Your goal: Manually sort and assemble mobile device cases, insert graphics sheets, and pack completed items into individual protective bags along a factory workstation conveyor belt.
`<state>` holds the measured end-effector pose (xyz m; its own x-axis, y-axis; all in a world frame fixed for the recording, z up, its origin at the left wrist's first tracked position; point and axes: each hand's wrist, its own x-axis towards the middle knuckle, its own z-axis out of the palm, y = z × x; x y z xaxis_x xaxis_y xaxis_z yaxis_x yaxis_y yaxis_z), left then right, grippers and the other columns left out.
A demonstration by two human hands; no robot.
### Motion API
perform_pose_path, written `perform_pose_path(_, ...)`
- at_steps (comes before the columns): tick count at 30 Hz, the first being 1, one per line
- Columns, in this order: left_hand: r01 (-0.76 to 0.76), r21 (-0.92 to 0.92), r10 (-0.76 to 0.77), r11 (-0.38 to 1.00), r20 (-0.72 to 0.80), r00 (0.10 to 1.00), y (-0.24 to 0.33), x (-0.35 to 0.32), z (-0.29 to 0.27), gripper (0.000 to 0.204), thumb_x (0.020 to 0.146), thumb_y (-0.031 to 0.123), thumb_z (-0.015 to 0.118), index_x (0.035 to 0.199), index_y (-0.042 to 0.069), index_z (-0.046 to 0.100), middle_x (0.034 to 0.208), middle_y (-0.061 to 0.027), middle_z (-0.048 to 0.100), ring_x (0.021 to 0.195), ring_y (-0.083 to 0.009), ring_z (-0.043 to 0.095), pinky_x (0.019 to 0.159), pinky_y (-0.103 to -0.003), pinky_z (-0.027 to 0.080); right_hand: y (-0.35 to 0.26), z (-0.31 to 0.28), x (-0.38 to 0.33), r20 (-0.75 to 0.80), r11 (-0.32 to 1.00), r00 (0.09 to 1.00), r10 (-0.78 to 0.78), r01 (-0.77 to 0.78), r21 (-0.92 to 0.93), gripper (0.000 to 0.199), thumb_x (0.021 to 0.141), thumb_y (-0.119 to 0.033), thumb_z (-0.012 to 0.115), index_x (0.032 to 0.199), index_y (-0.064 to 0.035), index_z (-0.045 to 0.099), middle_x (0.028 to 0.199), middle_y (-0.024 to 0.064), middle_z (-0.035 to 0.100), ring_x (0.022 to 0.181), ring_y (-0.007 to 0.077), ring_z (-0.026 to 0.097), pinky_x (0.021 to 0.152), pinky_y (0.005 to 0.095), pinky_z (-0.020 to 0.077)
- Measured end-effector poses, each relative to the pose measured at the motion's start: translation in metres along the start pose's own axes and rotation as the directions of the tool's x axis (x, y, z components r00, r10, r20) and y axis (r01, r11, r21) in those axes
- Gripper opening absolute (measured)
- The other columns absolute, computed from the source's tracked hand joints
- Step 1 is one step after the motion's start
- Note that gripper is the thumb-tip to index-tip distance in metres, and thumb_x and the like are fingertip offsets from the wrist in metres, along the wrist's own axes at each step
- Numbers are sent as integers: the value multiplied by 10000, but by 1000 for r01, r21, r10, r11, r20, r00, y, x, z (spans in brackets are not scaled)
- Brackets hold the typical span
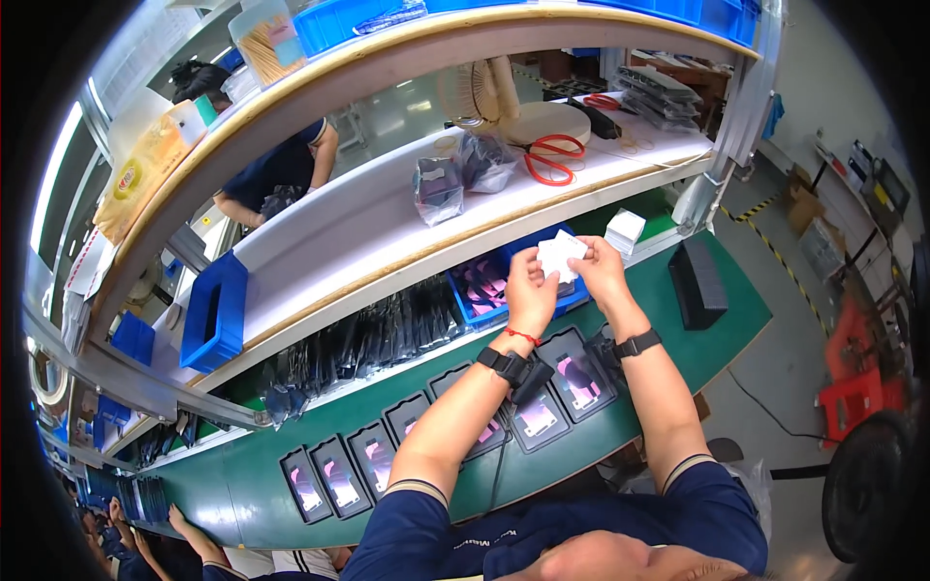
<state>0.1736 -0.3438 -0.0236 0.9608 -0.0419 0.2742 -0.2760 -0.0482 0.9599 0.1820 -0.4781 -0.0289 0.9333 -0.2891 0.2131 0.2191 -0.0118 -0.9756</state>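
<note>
My left hand (529,290) and my right hand (599,268) are raised together over the green bench (717,349), both pinching a small white paper piece (560,254) between the fingertips. Below them a blue tray (484,315) holds dark parts with pink marks. A row of black flat trays with pink-marked panels (572,373) runs along the bench under my forearms. Each wrist wears a black band, and the left also has a red cord.
A stack of white paper pieces (625,230) stands to the right of my hands, and a black box (697,283) further right. The white shelf (320,242) carries red scissors (550,158), bagged parts (441,189) and a blue bin (215,310). Another person (276,169) works behind the shelf.
</note>
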Motion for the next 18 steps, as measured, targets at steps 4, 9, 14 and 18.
perform_pose_path(4, 314, -612, -237, 726, 205, 950, -4, -15, -24, 453, 810, -11, 608, 1222, -37, 420, 1111, -137, 574, 1032, -217, 562, 894, -333, 462, -35, 20, -41, 216, 992, 976, -42, 15, 125, 285, 752, 81, 614, 1022, 27, 537, 808, 67, 622, 723, 99, 597, 637, 215, 481)
perform_pose_path(9, 622, -730, -114, 283, 618, 778, 22, -72, -108, 422, 899, 88, 482, 1294, -15, 373, 1251, -165, 486, 1179, -320, 473, 976, -523, 391, -41, 48, -82, 372, 996, 926, 60, -80, 40, 84, 801, -8, 625, 831, -20, 547, 703, 19, 602, 617, 51, 549, 526, 186, 421)
perform_pose_path(14, 445, -813, -216, 375, 391, 895, 21, -158, -198, 465, 888, 95, 513, 1315, 1, 353, 1254, -187, 486, 1128, -348, 513, 856, -488, 500, -32, 116, -127, 516, 973, 839, 172, -226, 43, 71, 822, -39, 609, 850, -42, 544, 672, 14, 584, 557, 41, 509, 464, 192, 379)
perform_pose_path(18, 312, -713, -489, 628, -50, 871, 23, -242, -276, 377, 881, 100, 534, 1234, 1, 449, 1123, -176, 580, 989, -296, 605, 701, -376, 563, -34, 182, -171, 662, 938, 696, 279, -346, -32, 172, 811, 19, 566, 966, -32, 508, 677, 24, 551, 515, 56, 504, 399, 179, 392)
